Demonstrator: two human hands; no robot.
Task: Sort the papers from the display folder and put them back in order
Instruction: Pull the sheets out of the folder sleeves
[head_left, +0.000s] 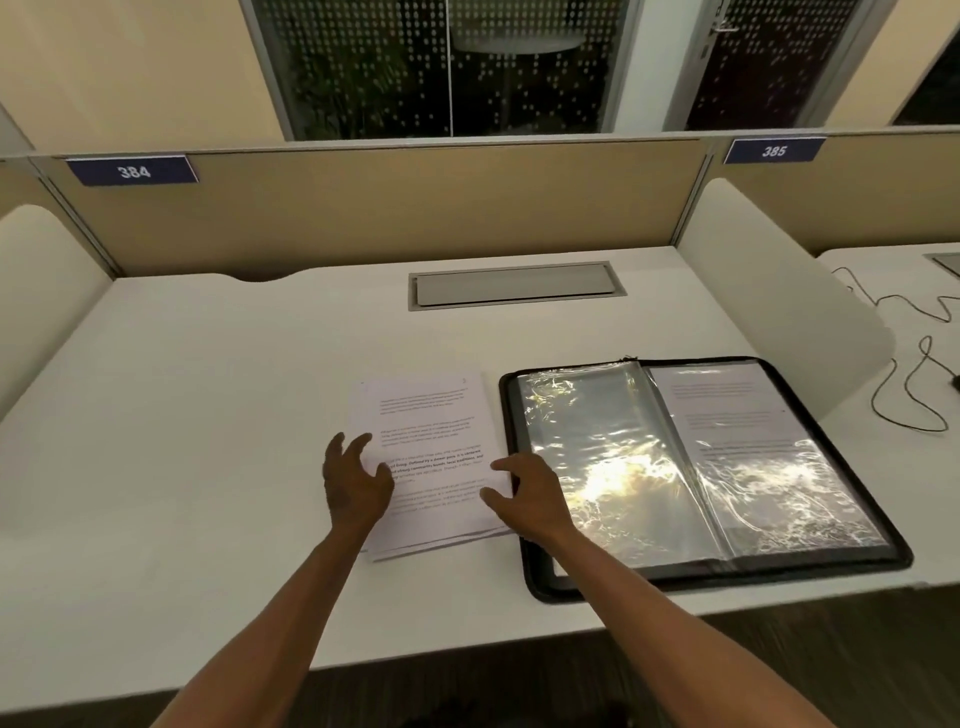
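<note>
A stack of printed white papers (431, 415) lies on the white desk (208, 415), just left of the folder. The black zip display folder (893, 540) lies open flat on the right, its clear plastic sleeves (592, 447) glaring with reflected light; a printed sheet (727, 405) shows in the right-hand sleeve. My left hand (353, 483) hovers with spread fingers over the stack's left edge. My right hand (530, 493) reaches with spread fingers at the stack's right edge, beside the folder's border. Neither hand grips anything.
A metal cable hatch (514, 286) is set into the desk behind the papers. Beige partition walls with number plates 384 (134, 170) and 385 (774, 150) close the back. A white side divider (779, 291) stands at the right, with a black cable (914, 384) on the neighbouring desk.
</note>
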